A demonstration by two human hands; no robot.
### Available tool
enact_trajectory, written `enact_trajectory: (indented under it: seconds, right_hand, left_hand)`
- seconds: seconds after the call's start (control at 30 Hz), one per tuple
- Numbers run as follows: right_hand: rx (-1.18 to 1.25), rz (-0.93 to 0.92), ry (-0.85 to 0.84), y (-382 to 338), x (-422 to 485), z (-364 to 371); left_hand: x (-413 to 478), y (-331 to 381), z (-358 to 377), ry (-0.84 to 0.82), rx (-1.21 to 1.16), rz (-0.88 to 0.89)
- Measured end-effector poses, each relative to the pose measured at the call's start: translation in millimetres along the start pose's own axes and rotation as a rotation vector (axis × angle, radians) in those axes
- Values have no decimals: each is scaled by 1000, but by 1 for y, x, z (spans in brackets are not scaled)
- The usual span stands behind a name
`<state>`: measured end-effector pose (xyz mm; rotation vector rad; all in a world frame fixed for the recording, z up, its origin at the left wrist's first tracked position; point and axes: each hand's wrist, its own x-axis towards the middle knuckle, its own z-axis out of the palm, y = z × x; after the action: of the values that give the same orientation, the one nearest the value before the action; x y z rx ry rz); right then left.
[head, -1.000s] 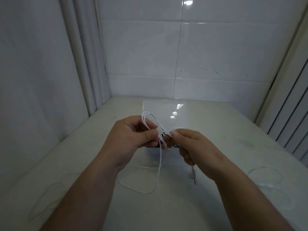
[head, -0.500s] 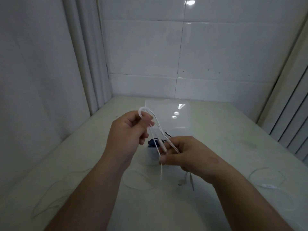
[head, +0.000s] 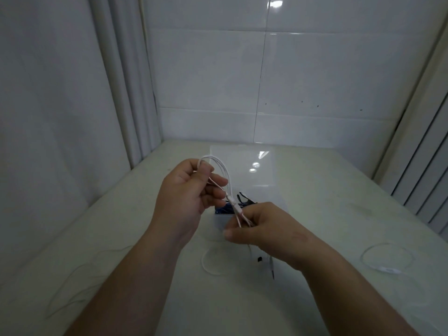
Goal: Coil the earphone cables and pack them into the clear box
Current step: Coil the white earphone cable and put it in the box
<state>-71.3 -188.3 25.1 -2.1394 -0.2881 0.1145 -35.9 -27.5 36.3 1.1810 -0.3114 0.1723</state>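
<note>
I hold a white earphone cable [head: 221, 169] in folded loops above the table. My left hand [head: 186, 192] pinches the top of the loops between thumb and fingers. My right hand [head: 261, 226] grips the lower strands just below the inline piece, and the plug end [head: 272, 267] hangs under it. Behind both hands stands the clear box [head: 244, 166] with its lid up; dark blue and black cables [head: 242, 203] lie inside it, partly hidden by my fingers.
Another white earphone cable [head: 385, 259] lies looped on the table at the right. A thin white cable [head: 80, 275] trails over the table at the left. Tiled walls close the back and left, and a slatted panel stands at the right.
My hands have drawn apart: the left lifted the loop top slightly, the right slid down along the strands. The slack loop on the table has grown smaller.
</note>
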Motion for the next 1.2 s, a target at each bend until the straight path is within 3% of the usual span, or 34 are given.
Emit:
enact_trajectory:
  seconds: [0.23, 0.4, 0.7, 0.77, 0.9, 1.2]
  right_hand:
    - [203, -10, 32, 0, -5, -22]
    - [105, -1, 27, 0, -8, -26]
    - [-124, 27, 45, 0, -12, -35]
    - [-173, 38, 91, 2, -11, -35]
    - [-246, 58, 105, 6, -8, -36]
    - [-250, 55, 149, 6, -7, -36]
  left_hand:
    - [7, -1, -8, 200, 178, 55]
    - [6, -8, -5, 145, 280, 1]
    - [12, 0, -12, 193, -172, -208]
    - [13, 0, -14, 188, -165, -258]
    - [13, -4, -19, 208, -8, -196]
    - [18, 1, -23, 269, -180, -47]
